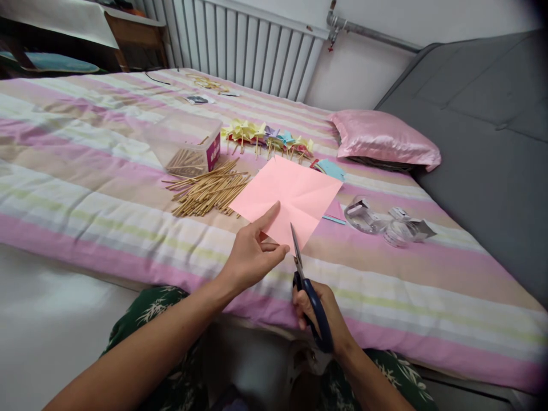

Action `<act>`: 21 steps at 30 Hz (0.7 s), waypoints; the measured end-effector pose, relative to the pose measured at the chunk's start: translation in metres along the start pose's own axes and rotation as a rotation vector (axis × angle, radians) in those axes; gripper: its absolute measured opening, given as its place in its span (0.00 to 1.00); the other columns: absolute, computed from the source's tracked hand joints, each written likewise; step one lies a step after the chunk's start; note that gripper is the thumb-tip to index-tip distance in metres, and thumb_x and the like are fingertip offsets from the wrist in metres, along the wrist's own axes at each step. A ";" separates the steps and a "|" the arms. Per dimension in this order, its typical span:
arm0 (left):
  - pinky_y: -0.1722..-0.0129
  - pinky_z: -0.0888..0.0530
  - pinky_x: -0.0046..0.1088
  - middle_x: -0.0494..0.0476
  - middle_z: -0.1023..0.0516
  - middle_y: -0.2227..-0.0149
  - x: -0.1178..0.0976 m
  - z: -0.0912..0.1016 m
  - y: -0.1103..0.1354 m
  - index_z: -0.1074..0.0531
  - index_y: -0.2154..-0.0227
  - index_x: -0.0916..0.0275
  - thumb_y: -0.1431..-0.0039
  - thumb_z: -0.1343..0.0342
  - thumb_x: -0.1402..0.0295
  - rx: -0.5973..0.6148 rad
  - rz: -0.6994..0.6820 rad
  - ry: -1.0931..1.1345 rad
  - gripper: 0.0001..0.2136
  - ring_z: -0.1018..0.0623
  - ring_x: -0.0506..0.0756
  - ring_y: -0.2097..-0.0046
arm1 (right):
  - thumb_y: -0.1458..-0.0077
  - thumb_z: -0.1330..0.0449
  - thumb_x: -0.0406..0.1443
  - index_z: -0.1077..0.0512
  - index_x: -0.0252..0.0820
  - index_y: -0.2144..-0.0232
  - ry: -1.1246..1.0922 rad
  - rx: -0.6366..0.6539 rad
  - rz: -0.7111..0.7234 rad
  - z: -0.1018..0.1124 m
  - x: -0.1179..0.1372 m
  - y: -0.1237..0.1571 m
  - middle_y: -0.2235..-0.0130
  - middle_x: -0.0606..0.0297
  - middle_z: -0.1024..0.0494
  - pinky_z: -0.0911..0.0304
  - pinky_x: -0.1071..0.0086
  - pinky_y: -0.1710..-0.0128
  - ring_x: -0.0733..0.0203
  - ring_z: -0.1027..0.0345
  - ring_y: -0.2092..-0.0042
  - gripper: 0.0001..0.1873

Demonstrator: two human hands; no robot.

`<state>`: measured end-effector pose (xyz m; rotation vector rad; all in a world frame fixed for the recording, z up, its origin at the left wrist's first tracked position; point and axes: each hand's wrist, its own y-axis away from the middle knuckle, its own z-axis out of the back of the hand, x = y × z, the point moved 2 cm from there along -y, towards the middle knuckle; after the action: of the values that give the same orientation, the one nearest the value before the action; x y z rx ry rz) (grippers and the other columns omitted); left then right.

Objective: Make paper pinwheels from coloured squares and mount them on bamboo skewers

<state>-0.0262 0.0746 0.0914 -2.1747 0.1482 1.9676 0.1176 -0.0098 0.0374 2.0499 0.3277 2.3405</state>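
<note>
My left hand (257,245) grips a square sheet of pink paper (295,191) by its near edge, thumb and fingers on either side. Crease lines cross the sheet, and it is held up above the bed. In my right hand (319,311) is a pair of scissors (314,305) with dark blue handles. Their blades point away from me and lie at the paper's near corner, close to my left fingertips. Whether the blades are fully closed is hard to make out.
Left of the paper lies a pile of thin wooden sticks (205,191), beside a clear plastic box (186,128) with more sticks. Behind stand several paper pinwheels (244,130). Blue paper (330,169), tape rolls (396,231) and a pink pillow (385,137) are on the right of the striped bedspread (428,285).
</note>
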 end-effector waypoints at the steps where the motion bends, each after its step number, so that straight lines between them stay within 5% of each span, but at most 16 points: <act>1: 0.76 0.27 0.22 0.65 0.31 0.46 0.001 -0.001 0.001 0.42 0.41 0.58 0.59 0.39 0.74 0.003 -0.003 -0.004 0.38 0.27 0.45 0.76 | 0.48 0.46 0.53 0.38 0.40 0.78 0.004 -0.002 0.007 0.000 0.000 0.000 0.83 0.72 0.39 0.49 0.76 0.83 0.70 0.43 0.83 0.23; 13: 0.69 0.23 0.26 0.67 0.39 0.40 0.007 -0.004 0.000 0.42 0.40 0.59 0.58 0.39 0.74 0.025 -0.021 -0.029 0.38 0.25 0.47 0.72 | 0.47 0.49 0.55 0.38 0.39 0.79 0.076 0.002 0.064 0.002 0.002 -0.002 0.83 0.71 0.38 0.48 0.73 0.81 0.68 0.43 0.81 0.25; 21: 0.69 0.23 0.25 0.66 0.38 0.41 0.005 -0.005 0.002 0.41 0.41 0.59 0.59 0.39 0.75 0.006 -0.010 -0.026 0.38 0.25 0.47 0.71 | 0.49 0.45 0.54 0.40 0.40 0.81 -0.013 -0.022 -0.112 0.001 -0.003 0.000 0.85 0.73 0.39 0.53 0.77 0.87 0.70 0.42 0.86 0.25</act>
<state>-0.0216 0.0717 0.0863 -2.1411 0.1383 1.9862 0.1190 -0.0098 0.0350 1.9814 0.4031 2.2557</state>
